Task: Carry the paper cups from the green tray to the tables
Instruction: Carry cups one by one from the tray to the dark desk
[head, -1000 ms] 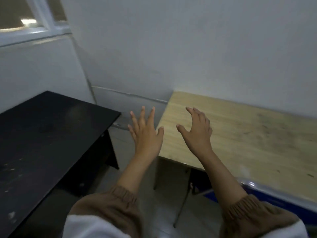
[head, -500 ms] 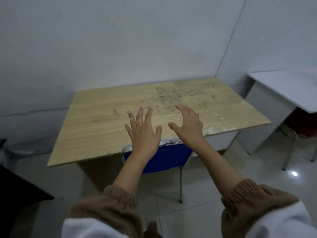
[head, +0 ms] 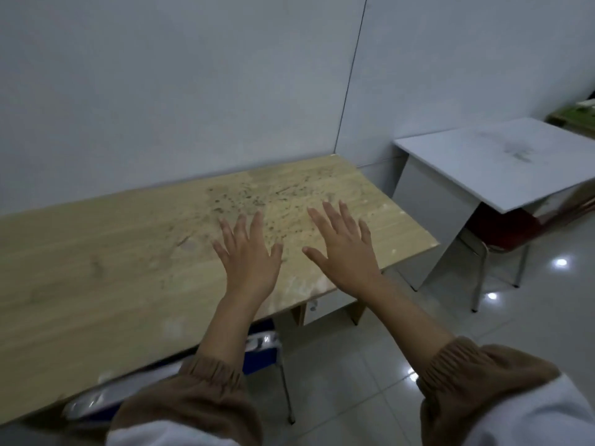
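My left hand (head: 248, 252) and my right hand (head: 344, 249) are stretched out in front of me, fingers spread, holding nothing. Both hover over the right part of a stained light wooden table (head: 106, 268) that stands against the wall. No paper cup shows in view. At the far right edge a green surface (head: 576, 115) peeks in, too small to tell what it is.
A white table (head: 502, 169) stands to the right, with a red chair (head: 502, 230) tucked under it. A blue chair (head: 260, 352) sits under the wooden table's near edge. Glossy tiled floor (head: 434, 323) lies between the tables.
The view has swung to the right, from the black table past the wooden one, bringing the white table in. Both hands stay raised and spread in front of me.
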